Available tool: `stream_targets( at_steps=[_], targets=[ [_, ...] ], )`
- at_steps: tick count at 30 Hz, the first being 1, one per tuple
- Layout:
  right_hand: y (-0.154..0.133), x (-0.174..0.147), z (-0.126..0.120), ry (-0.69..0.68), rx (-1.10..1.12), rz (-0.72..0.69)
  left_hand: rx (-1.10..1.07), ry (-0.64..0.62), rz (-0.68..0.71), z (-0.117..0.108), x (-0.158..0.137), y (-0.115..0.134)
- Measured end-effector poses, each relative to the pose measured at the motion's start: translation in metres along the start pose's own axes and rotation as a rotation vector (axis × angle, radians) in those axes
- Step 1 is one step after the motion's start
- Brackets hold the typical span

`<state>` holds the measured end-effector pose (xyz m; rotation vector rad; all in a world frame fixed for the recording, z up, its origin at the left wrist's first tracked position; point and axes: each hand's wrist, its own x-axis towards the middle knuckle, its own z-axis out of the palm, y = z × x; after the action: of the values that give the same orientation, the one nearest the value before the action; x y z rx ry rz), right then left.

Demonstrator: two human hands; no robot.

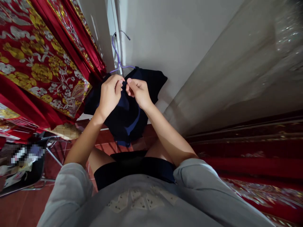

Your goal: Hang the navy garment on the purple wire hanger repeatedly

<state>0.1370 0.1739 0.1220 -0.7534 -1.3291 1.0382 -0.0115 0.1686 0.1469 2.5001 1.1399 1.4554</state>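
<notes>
A dark navy shirt (132,116) hangs on a purple wire hanger (119,60) against the wall. Both my hands are at the shirt's neckline, just below the hanger's neck. My left hand (110,91) pinches the left side of the collar, thumb against the fingers. Close beside it, my right hand (139,91) pinches the collar's right side. Only a small gap separates the fingertips. Any button between them is too small to make out. The hanger's hook curves up near a pale vertical strip on the wall.
Red curtains (47,60) with gold and silver patterns hang at the left. A black chair (35,170) holding assorted items stands at the lower left on red floor tiles. A plastic-covered surface (224,78) slants along the right, above red patterned cloth (258,160).
</notes>
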Motion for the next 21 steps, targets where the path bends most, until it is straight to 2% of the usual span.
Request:
stream_targets(
  at_steps=[6, 8, 10, 12, 14, 16, 18, 21],
  targets=[
    [0.010, -0.001, -0.005, -0.048, 0.032, -0.045, -0.004, -0.145, 0.011, -0.007, -0.003, -0.002],
    [0.010, 0.001, -0.005, -0.076, 0.014, -0.055, 0.020, -0.149, 0.028, -0.009, -0.003, -0.001],
    [0.014, 0.000, -0.006, -0.088, -0.038, -0.093, 0.046, -0.094, 0.047, -0.012, -0.002, 0.000],
    [0.024, -0.004, -0.009, -0.080, -0.111, -0.102, 0.055, 0.016, 0.054, -0.016, 0.001, 0.001],
    [0.037, -0.012, -0.011, -0.070, -0.169, -0.044, 0.041, 0.129, 0.041, -0.023, 0.007, 0.001],
    [0.046, -0.022, -0.011, -0.082, -0.178, 0.027, 0.002, 0.165, 0.017, -0.031, 0.014, -0.002],
    [0.046, -0.029, -0.010, -0.095, -0.135, 0.028, -0.047, 0.117, -0.001, -0.036, 0.018, -0.007],
    [0.028, -0.024, -0.005, -0.069, -0.047, 0.007, -0.090, 0.003, -0.011, -0.034, 0.014, -0.011]
  ],
)
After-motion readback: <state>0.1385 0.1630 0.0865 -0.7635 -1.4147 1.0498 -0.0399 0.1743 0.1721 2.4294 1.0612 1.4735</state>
